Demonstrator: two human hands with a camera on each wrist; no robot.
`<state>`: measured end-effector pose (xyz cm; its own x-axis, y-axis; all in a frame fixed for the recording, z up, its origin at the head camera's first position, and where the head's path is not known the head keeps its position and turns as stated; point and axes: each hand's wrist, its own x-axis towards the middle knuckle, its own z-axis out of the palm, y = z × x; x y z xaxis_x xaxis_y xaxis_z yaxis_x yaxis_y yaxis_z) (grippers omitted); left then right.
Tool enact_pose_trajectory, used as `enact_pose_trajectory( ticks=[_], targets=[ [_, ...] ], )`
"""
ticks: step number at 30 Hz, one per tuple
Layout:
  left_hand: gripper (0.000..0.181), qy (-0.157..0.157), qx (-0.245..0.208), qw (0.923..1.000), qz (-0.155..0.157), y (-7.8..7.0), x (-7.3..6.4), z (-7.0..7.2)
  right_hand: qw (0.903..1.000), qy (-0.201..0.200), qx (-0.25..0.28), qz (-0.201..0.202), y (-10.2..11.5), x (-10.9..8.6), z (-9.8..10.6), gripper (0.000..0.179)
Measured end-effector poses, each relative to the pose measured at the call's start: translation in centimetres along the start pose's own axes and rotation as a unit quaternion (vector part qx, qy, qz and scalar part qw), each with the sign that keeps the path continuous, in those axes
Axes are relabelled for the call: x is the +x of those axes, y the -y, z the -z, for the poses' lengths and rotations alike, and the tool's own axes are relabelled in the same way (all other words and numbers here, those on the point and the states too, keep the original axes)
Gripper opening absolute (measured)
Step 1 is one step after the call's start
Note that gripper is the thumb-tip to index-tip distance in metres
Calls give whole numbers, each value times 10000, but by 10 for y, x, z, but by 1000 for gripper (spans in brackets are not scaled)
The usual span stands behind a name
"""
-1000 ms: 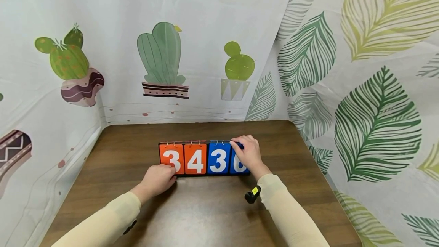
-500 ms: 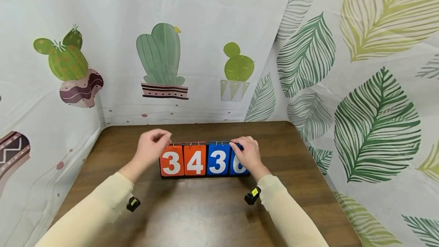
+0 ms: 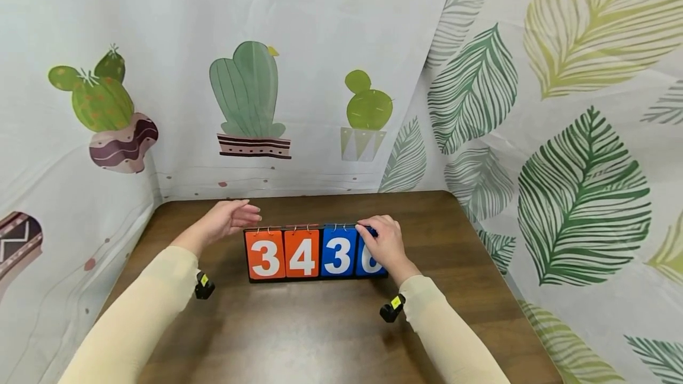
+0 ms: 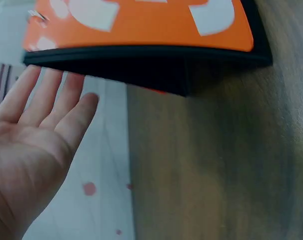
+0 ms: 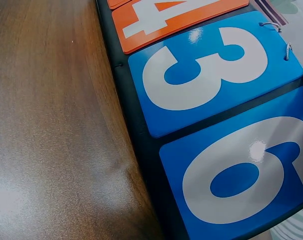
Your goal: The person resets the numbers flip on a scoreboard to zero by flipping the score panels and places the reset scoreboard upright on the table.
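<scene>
A flip scoreboard [image 3: 301, 253] stands tilted on the table, showing orange cards 3 and 4 and blue cards 3 and 6. My right hand [image 3: 385, 243] grips its top right corner, thumb on the front, partly covering the blue 6 card [image 5: 231, 175]; the other fingers go behind the top edge. My left hand [image 3: 226, 220] is raised by the top left corner, fingers extended. In the left wrist view the left palm [image 4: 29, 150] faces the camera, fingertips close to the black side edge; contact cannot be made out. The hollow behind the orange card is dark.
The brown wooden table [image 3: 299, 325] bears the scoreboard. White fabric with printed cacti [image 3: 251, 88] hangs behind it, and leaf-patterned fabric [image 3: 587, 194] hangs on the right. Small black wrist cameras [image 3: 392, 308] sit under both sleeves.
My left hand has let go of the scoreboard's lower left edge, risen to beside its top left corner and straightened its fingers. My right hand keeps its hold; the numbers are the same.
</scene>
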<state>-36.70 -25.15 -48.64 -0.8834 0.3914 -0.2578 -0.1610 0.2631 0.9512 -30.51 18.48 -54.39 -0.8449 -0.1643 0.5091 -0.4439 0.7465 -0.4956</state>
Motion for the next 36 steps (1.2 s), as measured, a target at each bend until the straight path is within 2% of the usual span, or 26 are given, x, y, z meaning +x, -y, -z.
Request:
enact_pose_trajectory(
  ticks=[4, 11, 17, 20, 24, 28, 36],
  targets=[
    [58, 231, 54, 9994, 261, 14, 9, 4, 10000, -8, -53, 41, 0, 0, 1, 29],
    [53, 129, 610, 9967, 516, 31, 18, 1, 9999, 91, -101, -5, 2, -1, 1, 28],
    [54, 101, 1206, 9880, 955, 41, 18, -3, 9999, 95, -116, -21, 1, 0, 1, 28],
    [55, 41, 1166, 9854, 1239, 42, 15, -6, 9999, 99, -135, -19, 1, 0, 0, 28],
    [52, 51, 1173, 9825, 1447, 43, 14, -7, 9999, 103, -98, -45, 1, 0, 1, 30],
    [50, 98, 1314, 9809, 1429, 46, 16, -6, 10000, 60, -73, -29, 2, 0, 1, 29],
    [53, -115, 1308, 9837, 1226, 47, 22, -9, 9999, -87, -108, 66, 2, 0, 0, 28]
  ],
)
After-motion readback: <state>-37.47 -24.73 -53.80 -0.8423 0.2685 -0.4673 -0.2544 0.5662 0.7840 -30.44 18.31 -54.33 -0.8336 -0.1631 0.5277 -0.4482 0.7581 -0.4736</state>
